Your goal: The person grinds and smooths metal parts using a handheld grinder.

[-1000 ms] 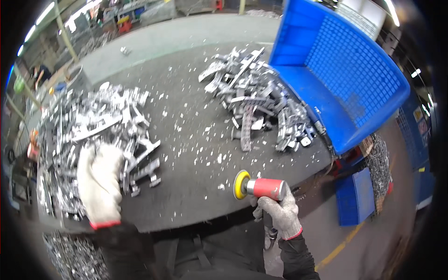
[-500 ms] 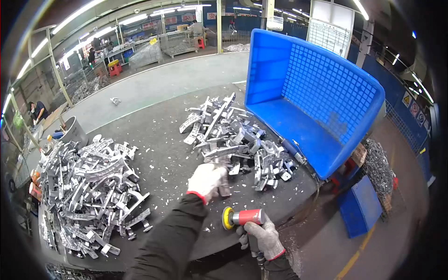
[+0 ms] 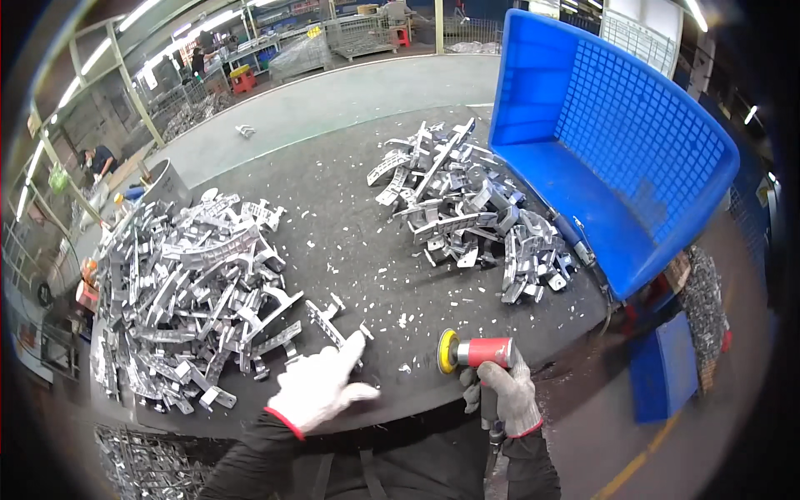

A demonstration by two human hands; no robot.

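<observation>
My left hand (image 3: pixel 321 385), in a white glove with a red cuff, hovers low over the dark worktop, with thumb and fingers spread. Just beyond its fingertips lies a single slim metal bracket (image 3: pixel 325 323) with short side lugs, partly covered by the hand. In my right hand (image 3: pixel 510 392), also gloved, is a small red air sander (image 3: pixel 487 352); the fingers are wrapped round its grip. Its round yellow pad (image 3: pixel 448 352) faces left, apart from any bracket. To the left is a large heap of similar metal brackets (image 3: pixel 192 292).
A second, smaller heap of brackets (image 3: pixel 467 208) lies farther back, beside a big blue plastic crate (image 3: pixel 600 208) tipped on its side. Another tool (image 3: pixel 575 237) rests along the crate's lip. A grey bucket (image 3: pixel 169 185) stands behind the left heap. Small metal chips are scattered over the worktop (image 3: pixel 333 200).
My left hand has moved from the far heap to the near left, and a bracket now lies by its fingers. The right hand still holds the sander. The view has shifted.
</observation>
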